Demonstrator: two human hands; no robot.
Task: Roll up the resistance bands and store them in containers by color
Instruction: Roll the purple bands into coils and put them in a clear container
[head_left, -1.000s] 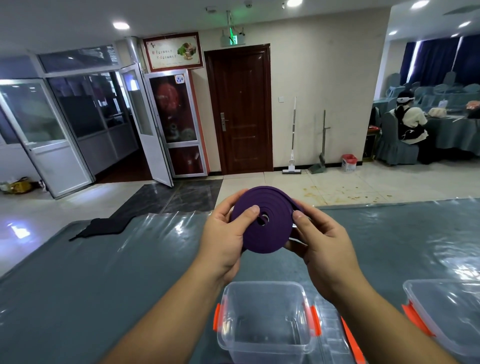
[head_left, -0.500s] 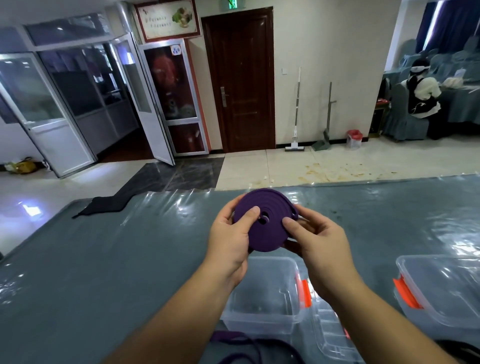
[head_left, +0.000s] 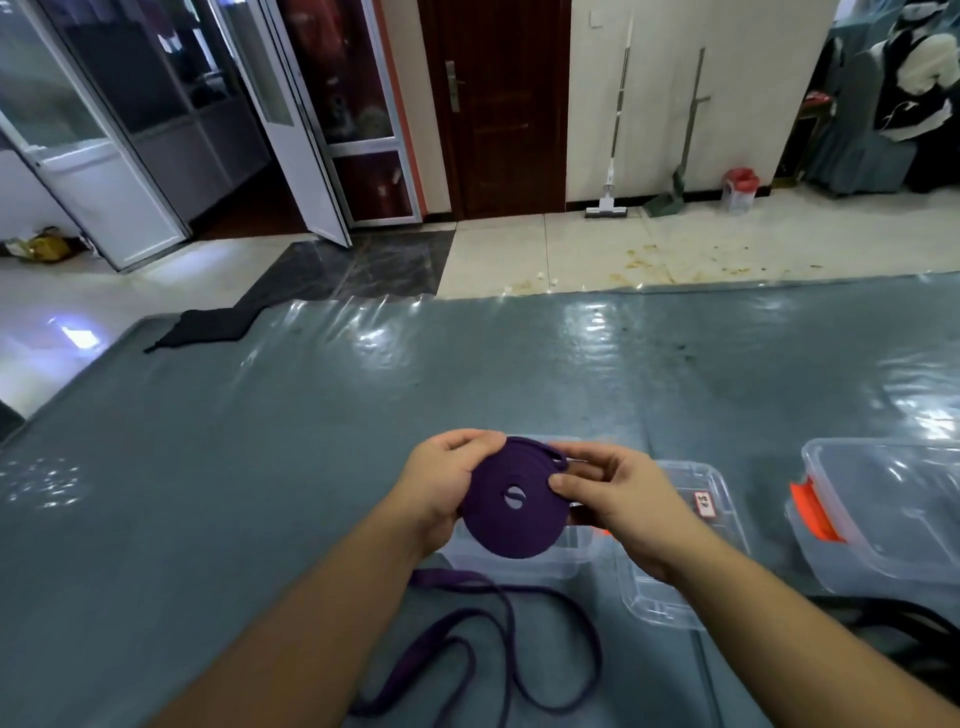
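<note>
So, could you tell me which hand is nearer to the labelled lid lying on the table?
Right. The right hand hovers directly beside the lid, overlapping its left edge, while the left hand grips the far side of the rolled purple band.

Two hands, left hand (head_left: 441, 488) and right hand (head_left: 621, 499), one rolled purple band (head_left: 514, 501), one loose purple band (head_left: 467, 649), two clear containers, near container (head_left: 519, 564) and right container (head_left: 883, 519), one clear lid (head_left: 691, 519), one black band (head_left: 904, 618)
</note>
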